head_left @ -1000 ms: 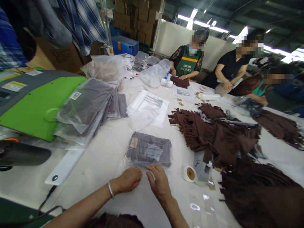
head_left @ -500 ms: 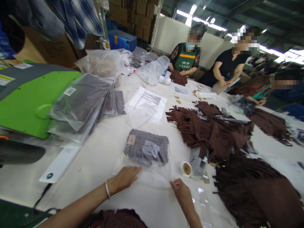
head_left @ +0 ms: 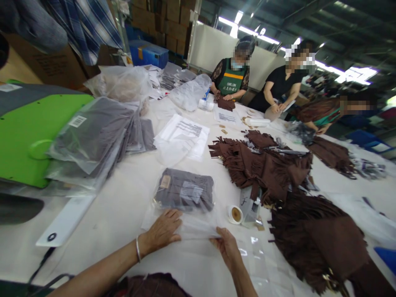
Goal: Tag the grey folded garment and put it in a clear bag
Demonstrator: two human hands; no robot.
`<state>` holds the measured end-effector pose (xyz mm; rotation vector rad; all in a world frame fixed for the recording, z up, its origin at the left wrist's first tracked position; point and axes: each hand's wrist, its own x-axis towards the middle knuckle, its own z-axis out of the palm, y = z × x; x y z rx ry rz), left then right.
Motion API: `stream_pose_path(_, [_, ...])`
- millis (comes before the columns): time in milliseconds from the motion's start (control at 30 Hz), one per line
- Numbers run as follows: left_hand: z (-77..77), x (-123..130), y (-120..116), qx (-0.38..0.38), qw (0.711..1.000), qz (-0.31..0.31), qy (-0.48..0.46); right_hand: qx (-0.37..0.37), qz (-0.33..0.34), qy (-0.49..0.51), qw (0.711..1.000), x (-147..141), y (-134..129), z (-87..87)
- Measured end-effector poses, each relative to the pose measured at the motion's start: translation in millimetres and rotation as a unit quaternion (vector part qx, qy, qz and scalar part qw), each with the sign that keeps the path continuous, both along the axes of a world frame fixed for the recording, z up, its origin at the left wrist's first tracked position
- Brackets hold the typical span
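A clear plastic bag (head_left: 196, 229) lies in front of me on the white table. Inside it is a grey folded cloth item (head_left: 173, 197) with a small tan tag and a pale label showing through. My left hand (head_left: 163, 231) rests flat on the bag's near left part, fingers stretched out. At the near right corner of the bag, my right hand (head_left: 227, 244) pinches the loose plastic edge. A roll of tape (head_left: 235, 214) stands just beyond my right hand.
Bagged grey items (head_left: 89, 132) are stacked at left beside a green and grey machine (head_left: 62, 119). Brown fringed pieces (head_left: 262, 165) are heaped at right. Printed sheets (head_left: 185, 132) lie ahead. Several people work across the table, one wearing a green apron (head_left: 230, 78).
My left hand has settled flatter onto the bag, its fingers more spread. My right hand has folded the bag's near edge inward a little. The view has shifted slightly to the right.
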<state>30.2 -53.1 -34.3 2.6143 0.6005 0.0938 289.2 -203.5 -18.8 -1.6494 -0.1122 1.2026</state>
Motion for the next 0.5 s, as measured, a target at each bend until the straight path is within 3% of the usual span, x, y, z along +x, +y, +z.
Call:
stream_pose_path(133, [1.4, 7.1, -11.6, -0.005, 1.000, -0.025, -0.004, 0.038, -0.029, 0.047, 0.998, -12.1, 2.8, 0.0])
stream_pose_path(300, [-3.0, 23.3, -14.7, -0.002, 1.000, 0.021, 0.010, 0.030, 0.012, 0.035, 0.999, -21.8, -6.3, -6.3])
stream_pose_path(400, [-23.9, 21.6, -21.2, 0.020, 0.999, 0.038, 0.014, 0.032, 0.080, -0.033, 0.996, -18.2, -13.5, -0.7])
stream_pose_path(500, [-59.8, 22.9, -23.9, 0.044, 0.998, 0.054, 0.008, 0.049, 0.140, -0.139, 0.979, -8.3, -14.6, 10.4])
